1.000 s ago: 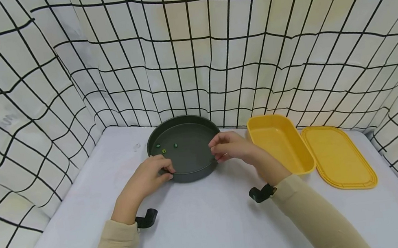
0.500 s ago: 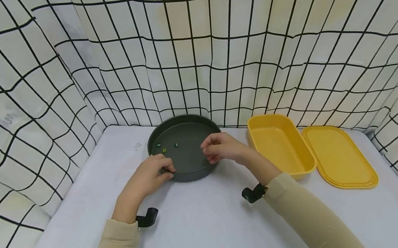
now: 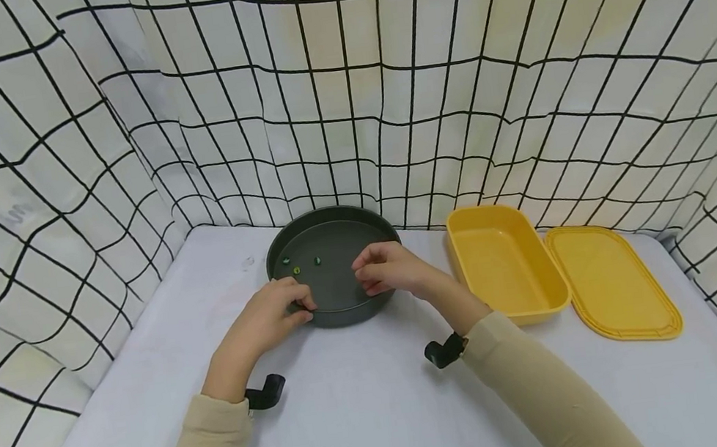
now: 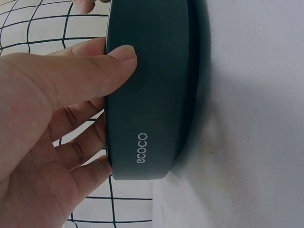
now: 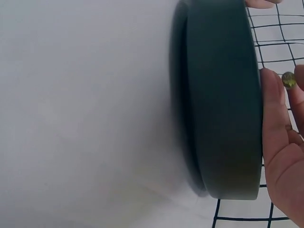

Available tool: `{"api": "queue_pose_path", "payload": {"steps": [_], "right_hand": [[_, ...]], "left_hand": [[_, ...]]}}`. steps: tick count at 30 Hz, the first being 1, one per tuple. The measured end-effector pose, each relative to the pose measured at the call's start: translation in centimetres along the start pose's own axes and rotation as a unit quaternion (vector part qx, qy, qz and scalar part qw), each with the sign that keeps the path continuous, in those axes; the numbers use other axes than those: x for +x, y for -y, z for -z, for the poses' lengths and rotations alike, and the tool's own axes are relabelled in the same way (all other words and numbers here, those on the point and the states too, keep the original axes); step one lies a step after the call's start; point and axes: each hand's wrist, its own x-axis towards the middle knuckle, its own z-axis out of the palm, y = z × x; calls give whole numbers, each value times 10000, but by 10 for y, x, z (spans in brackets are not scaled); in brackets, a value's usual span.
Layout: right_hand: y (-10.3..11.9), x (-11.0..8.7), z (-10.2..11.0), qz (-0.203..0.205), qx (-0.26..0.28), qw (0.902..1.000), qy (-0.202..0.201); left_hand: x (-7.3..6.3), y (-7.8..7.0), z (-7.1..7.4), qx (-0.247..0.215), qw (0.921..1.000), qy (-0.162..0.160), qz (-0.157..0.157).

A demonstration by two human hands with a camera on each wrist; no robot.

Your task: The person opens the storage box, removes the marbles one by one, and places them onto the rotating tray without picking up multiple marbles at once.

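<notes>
**Grips a round pan [image 3: 341,281], pinches a tiny green bead [image 5: 289,80]**

Grips the dark pan at its seven o'clock edge with the left hand [image 3: 269,311]. Lays the thumb on the outside wall and puts the other fingers over the rim, close to some small white letters [image 4: 142,148].

Pinches the bead between the fingertips of the right hand [image 3: 385,270]. Holds that hand over the pan's four o'clock side, with a narrow grip. Cannot tell about touching the rim there.

Has three more beads loose inside the pan: a dark green bead [image 3: 286,260] near the wall, between nine and ten o'clock; a yellow-green bead [image 3: 297,270] at nine o'clock; a second dark green bead [image 3: 318,261] just off the middle, toward ten o'clock.

Has the pan on a white table [image 3: 367,414], near its twelve o'clock edge. Has a yellow box [image 3: 509,265] near the pan, at three o'clock, with the hollow side up. Has a flat yellow lid [image 3: 614,283] close beside the box, between three and four o'clock. Shows a black net [image 3: 349,92] on white cloth at twelve o'clock, behind the pan.
</notes>
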Motion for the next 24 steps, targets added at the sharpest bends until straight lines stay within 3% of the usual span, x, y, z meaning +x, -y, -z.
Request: {"api": "queue_pose_path", "payload": {"steps": [12, 24], "right_hand": [[-2, 5, -8, -290, 76, 9976, -626], [-2, 7, -11, -280, -302, 9964, -745]], "left_hand": [[1, 0, -2, 75, 9999, 20, 76], [1, 0, -2, 76, 9999, -2, 68]]}}
